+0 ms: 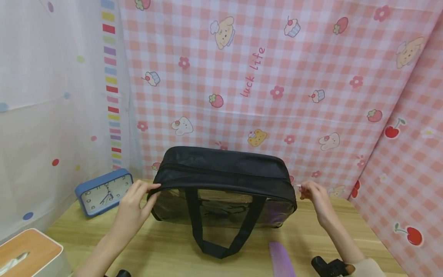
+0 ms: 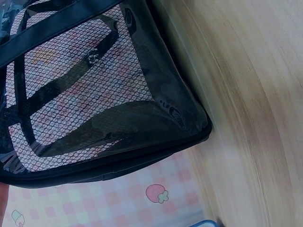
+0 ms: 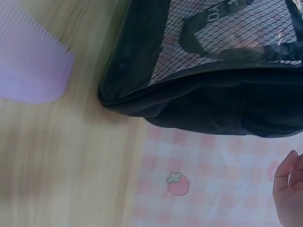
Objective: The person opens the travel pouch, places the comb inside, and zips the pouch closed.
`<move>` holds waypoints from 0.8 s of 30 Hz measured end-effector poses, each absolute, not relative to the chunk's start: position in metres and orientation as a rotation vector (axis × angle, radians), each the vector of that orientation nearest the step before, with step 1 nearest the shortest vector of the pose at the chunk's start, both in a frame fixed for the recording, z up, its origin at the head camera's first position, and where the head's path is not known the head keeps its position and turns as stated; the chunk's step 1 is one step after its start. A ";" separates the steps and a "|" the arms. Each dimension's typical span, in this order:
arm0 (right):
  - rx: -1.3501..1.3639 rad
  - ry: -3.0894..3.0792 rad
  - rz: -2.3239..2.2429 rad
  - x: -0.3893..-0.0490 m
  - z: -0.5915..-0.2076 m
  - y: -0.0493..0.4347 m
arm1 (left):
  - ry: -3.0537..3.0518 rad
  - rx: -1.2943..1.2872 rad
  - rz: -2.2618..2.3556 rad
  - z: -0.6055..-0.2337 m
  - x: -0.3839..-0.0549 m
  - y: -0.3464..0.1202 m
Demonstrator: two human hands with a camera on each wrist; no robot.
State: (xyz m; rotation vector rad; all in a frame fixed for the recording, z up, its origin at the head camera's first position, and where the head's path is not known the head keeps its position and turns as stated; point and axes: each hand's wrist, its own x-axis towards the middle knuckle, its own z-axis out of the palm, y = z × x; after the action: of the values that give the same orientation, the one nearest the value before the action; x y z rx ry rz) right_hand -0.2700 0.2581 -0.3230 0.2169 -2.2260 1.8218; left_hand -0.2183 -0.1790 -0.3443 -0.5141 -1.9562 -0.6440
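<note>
A black bag (image 1: 221,165) with see-through sides and mesh stands on the table, its strap handle (image 1: 221,250) hanging down in front. A zip runs along its top. My left hand (image 1: 133,204) pinches the top left corner of the bag between thumb and fingers. At the right end, the fingers of my right hand (image 1: 315,196) are curled around a small pale zipper pull (image 1: 297,186), held just off the bag's side. In the right wrist view only part of that hand (image 3: 289,189) shows, below the bag (image 3: 203,104).
A purple comb (image 1: 281,259) lies in front of the bag on the wooden table (image 1: 166,246). To the left stand a blue clock (image 1: 105,192) and a tissue box (image 1: 34,254). A pink checked cloth (image 1: 242,115) hangs behind.
</note>
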 end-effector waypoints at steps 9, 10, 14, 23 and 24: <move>0.238 -2.229 1.736 -0.270 -0.313 0.249 | -1.952 -0.508 -0.637 -0.344 -0.219 -0.178; 0.238 -2.233 1.727 -0.270 -0.312 0.248 | -1.953 -0.507 -0.638 -0.344 -0.219 -0.178; 0.248 -2.250 1.695 -0.270 -0.311 0.248 | -1.955 -0.506 -0.642 -0.344 -0.219 -0.178; 0.289 -2.305 1.605 -0.268 -0.304 0.240 | -1.953 -0.507 -0.642 -0.344 -0.219 -0.178; 0.293 -2.327 1.569 -0.268 -0.303 0.239 | -1.952 -0.507 -0.642 -0.344 -0.219 -0.178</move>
State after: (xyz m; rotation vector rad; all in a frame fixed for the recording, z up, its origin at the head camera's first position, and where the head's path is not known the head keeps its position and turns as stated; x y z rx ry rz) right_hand -0.2677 0.2388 -0.3027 0.2926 -2.3271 1.5694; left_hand -0.2188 -0.1777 -0.3441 -0.5071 -1.9525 -0.6418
